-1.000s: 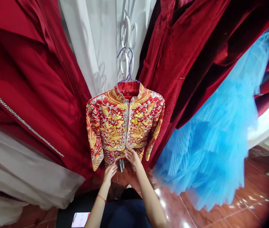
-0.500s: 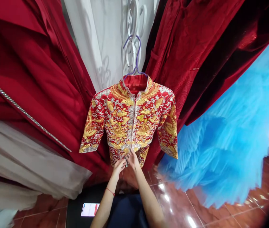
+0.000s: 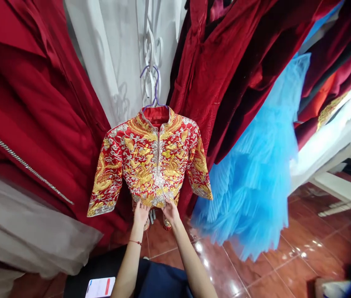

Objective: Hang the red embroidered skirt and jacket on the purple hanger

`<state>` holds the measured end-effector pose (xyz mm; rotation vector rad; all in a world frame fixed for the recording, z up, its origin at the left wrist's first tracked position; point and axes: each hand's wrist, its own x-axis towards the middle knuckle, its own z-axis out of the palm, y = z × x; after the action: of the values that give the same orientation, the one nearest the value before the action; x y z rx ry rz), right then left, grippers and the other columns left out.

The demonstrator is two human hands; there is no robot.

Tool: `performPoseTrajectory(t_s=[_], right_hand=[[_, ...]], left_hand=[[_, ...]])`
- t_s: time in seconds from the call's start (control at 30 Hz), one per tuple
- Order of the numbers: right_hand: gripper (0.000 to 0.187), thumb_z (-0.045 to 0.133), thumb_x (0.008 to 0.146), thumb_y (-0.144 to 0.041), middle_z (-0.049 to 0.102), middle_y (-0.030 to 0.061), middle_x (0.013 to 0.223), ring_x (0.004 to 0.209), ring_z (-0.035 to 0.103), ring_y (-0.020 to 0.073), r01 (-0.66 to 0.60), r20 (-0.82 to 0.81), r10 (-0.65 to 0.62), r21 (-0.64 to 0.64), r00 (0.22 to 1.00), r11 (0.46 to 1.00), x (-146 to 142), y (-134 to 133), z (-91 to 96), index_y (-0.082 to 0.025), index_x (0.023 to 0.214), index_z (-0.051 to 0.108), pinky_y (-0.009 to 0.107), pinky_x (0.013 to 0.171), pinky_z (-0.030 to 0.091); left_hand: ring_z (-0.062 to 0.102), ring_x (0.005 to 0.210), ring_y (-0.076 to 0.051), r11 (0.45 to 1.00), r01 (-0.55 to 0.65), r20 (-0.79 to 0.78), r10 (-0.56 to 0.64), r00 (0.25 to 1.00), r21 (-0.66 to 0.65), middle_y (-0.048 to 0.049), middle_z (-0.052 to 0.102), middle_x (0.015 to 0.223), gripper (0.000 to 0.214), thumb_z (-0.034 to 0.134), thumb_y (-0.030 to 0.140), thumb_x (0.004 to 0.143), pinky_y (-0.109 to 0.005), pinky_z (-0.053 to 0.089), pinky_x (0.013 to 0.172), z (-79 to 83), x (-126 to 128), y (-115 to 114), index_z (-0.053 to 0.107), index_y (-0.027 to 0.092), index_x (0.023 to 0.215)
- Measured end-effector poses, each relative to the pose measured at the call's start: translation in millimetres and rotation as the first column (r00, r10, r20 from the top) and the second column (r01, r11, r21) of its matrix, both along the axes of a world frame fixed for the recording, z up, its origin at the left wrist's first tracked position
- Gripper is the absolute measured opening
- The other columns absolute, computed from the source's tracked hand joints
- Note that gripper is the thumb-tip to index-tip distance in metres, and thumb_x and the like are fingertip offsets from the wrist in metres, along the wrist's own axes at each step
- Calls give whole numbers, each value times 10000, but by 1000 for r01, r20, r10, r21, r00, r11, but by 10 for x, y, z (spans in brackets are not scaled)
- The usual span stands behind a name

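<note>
A red jacket (image 3: 141, 159) embroidered in gold and silver hangs upright from a purple hanger (image 3: 156, 89), its front closed down the middle. At the bottom hem, left of the front opening, my left hand (image 3: 142, 211) has its fingers closed on the cloth. My right hand (image 3: 170, 211) grips the hem on the other side of the opening. Below the hem, between the hands, small pale strips show, and red fringed ends hang lower. The fingertips are partly hidden by the jacket's edge.
Dark red gowns (image 3: 39, 107) hang on the left, with pale tulle (image 3: 32, 223) below them. More red dresses (image 3: 200, 82) and a ruffled blue tulle dress (image 3: 256, 165) hang on the right. A phone (image 3: 100, 287) lies on a dark surface beside my left forearm.
My hands have moved apart, from close together below the front opening to either side of it along the hem. The view has turned right, so the jacket appears farther left.
</note>
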<state>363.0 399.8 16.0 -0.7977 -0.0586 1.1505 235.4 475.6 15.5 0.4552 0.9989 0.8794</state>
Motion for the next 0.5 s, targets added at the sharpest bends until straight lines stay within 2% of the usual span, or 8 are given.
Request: performPoseTrajectory(t_s=[0.17, 0.27, 0.33, 0.43, 0.5], right_hand=[[165, 711, 717, -255, 765, 9, 969, 968, 700, 207, -44, 44, 43, 14, 998, 999, 100, -276, 148, -243, 881, 703, 332, 881, 569], [209, 740, 708, -265, 766, 19, 997, 1016, 697, 217, -62, 69, 63, -14, 996, 998, 87, -376, 146, -238, 913, 704, 327, 871, 574], [196, 750, 700, -266, 767, 30, 990, 1016, 698, 219, -69, 98, 73, -44, 993, 997, 73, -420, 135, -227, 883, 694, 320, 855, 576], [214, 756, 697, -292, 764, 35, 1004, 1021, 694, 215, -81, 159, 94, -86, 983, 993, 49, -478, 139, -225, 887, 682, 318, 858, 568], [244, 756, 703, -326, 761, 28, 1003, 1024, 690, 203, -102, 211, 124, -111, 970, 988, 21, -520, 161, -230, 913, 677, 309, 866, 556]], left_hand=[[651, 1180, -210, 999, 7, -37, -6, 999, 35, -118, 691, 1234, 248, 572, 356, 920, -330, 540, 978, 86, 11, -363, 682, 228, 1101], [659, 1152, -190, 996, 48, -168, -34, 985, 80, -116, 696, 1198, 263, 569, 381, 925, -317, 522, 993, 151, 1, -545, 671, 220, 1107], [679, 1100, -216, 988, 117, -290, -84, 953, 98, -135, 719, 1091, 273, 555, 408, 926, -346, 521, 985, 230, -55, -625, 687, 185, 1011], [695, 1029, -303, 952, 274, -475, -181, 861, 135, -123, 729, 831, 249, 647, 409, 844, -397, 524, 945, 457, -239, -664, 677, 178, 755], [691, 1021, -342, 915, 370, -576, -216, 788, 163, -88, 693, 691, 235, 753, 365, 737, -401, 516, 931, 736, -390, -610, 626, 209, 617]])
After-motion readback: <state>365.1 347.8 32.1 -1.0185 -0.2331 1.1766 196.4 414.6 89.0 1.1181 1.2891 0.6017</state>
